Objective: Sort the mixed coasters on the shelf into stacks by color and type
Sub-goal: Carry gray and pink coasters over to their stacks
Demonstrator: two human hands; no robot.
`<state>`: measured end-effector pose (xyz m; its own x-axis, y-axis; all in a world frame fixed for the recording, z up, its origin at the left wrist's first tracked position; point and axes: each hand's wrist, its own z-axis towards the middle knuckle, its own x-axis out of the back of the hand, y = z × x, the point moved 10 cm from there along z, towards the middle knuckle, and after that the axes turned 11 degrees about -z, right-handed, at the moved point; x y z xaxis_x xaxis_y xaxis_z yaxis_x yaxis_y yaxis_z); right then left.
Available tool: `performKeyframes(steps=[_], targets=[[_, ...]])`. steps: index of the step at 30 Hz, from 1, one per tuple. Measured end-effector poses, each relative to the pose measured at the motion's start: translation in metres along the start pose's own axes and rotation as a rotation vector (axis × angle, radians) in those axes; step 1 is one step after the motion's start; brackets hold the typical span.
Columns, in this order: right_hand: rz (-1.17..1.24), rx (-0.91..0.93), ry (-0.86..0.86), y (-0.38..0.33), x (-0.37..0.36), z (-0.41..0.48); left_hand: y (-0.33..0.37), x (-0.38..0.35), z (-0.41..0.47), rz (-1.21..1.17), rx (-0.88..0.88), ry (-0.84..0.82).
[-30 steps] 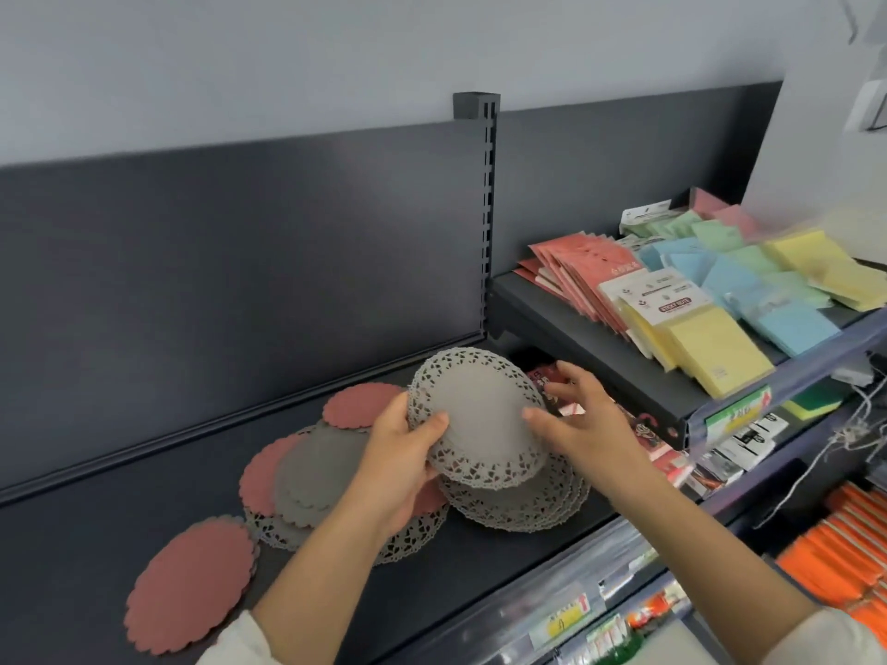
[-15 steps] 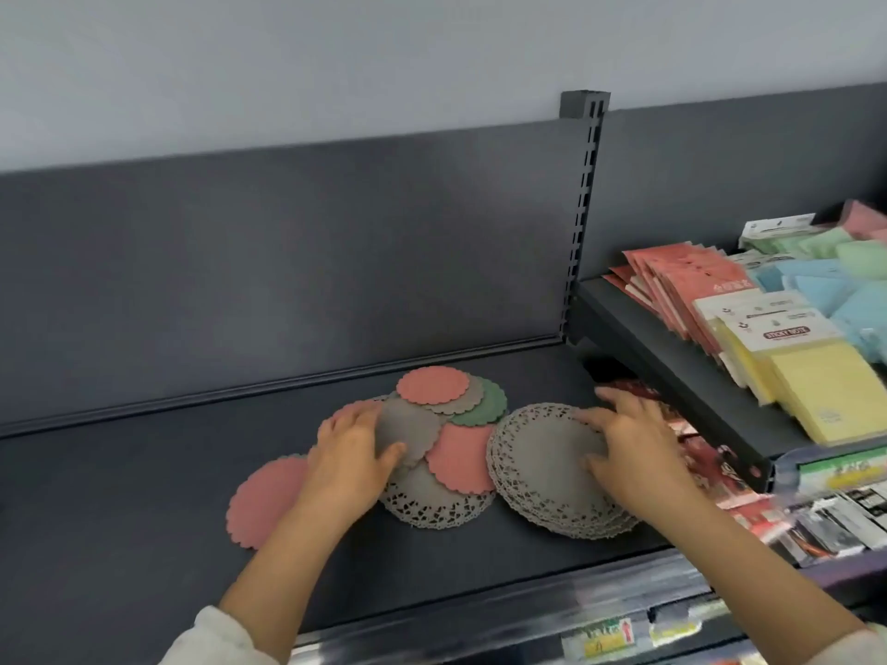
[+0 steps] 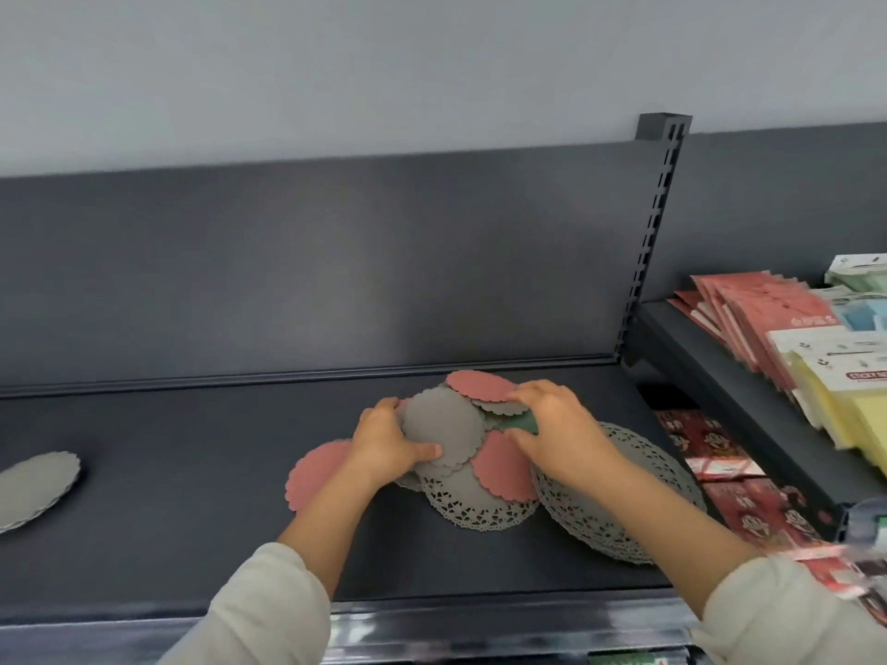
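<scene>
Obs.: grey scalloped coaster [image 3: 441,427] sits on top of the mixed heap, mid-shelf, lifted slightly at its near edge. The left hand [image 3: 384,439] holds it, thumb on the upper face and fingers [image 3: 379,410] curled round the far-left rim. There may be more than one grey disc in that grip; the edges are too close to count.

The right hand [image 3: 557,424] is arched over a green coaster [image 3: 519,423]. Its fingers are bent down on the far side and the thumb is at the near edge, so it reads as a pinch.

Handling (judgement): the discs are thin, light and flexible, probably silicone or felt. They would bend rather than break and tend to cling to one another. The best hold is at the rim, thumb above and fingers below, peeling one off at a time. The lace doily [image 3: 475,503] under the heap looks more delicate, and its cut-out border could snag.

Surroundings:
- Pink coasters lie at the rear [image 3: 480,386], the centre [image 3: 501,467] and the left [image 3: 314,475] of the heap.
- A doily stack [image 3: 638,487] sits just beside the heap on the right, partly under the right forearm.
- A grey stack [image 3: 33,487] stands well apart at the far left of the shelf [image 3: 192,472].
- Sticky-note packs [image 3: 840,391] are on the neighbouring shelf to the right.
</scene>
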<state>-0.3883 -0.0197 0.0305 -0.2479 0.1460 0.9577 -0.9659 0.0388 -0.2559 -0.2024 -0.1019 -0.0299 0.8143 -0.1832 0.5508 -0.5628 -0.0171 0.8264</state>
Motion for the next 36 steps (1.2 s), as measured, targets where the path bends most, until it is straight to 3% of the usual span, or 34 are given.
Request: performKeyframes(steps=[3,6,14,23,32,36], targets=[[0.008,0.003,0.005,-0.003,0.0,0.009,-0.008,0.004,-0.003,-0.328,0.011,0.0],[0.003,0.005,0.004,-0.005,-0.001,0.018,-0.017,0.012,-0.005,-0.453,0.01,0.008],[-0.006,0.001,-0.043,-0.018,-0.018,0.043,-0.008,0.064,-0.004,-0.192,-0.148,0.112],[-0.115,-0.075,-0.32,-0.009,-0.069,0.066,-0.035,0.1,0.007,-0.125,-0.1,0.179],[-0.279,0.023,-0.188,-0.01,-0.055,0.067,-0.053,0.101,0.005,-0.585,0.027,0.147],[-0.235,-0.002,-0.05,-0.011,-0.034,0.064,-0.046,0.103,-0.001,-0.639,0.012,0.152]])
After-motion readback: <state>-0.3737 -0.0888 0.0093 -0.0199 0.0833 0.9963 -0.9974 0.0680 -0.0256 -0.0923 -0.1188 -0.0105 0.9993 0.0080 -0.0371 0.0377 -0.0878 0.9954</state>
